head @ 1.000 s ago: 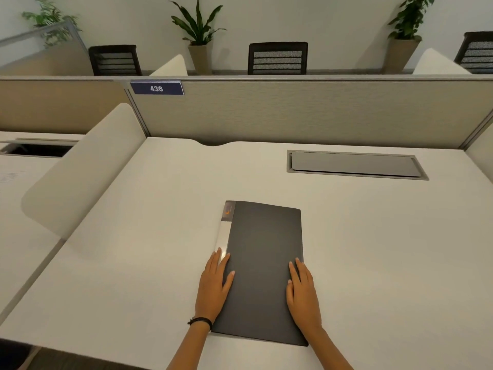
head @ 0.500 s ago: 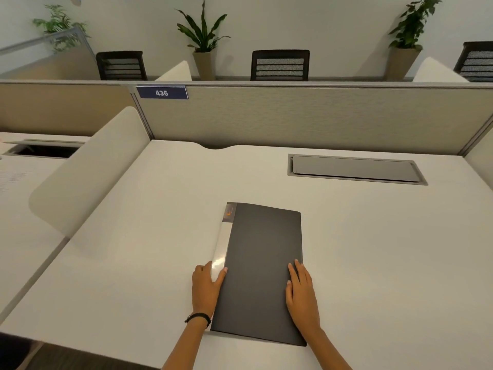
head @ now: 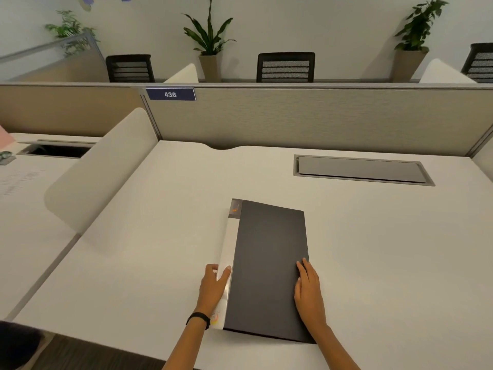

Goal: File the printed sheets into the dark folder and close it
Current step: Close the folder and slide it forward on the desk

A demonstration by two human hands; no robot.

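Our matte, dark, rectangular folder [head: 269, 268] lay closed on the smooth pale surface [head: 133, 263]. Our left hand [head: 213, 287] pinched its glossy white spine; our right hand [head: 308, 289] rested flat, fingers extended, on the cover.

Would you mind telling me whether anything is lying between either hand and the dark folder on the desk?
Nothing visible does. The left hand grips the pale spine edge of the dark folder, and the right hand lies flat on the cover near its right edge. The desk around the folder carries no other item.
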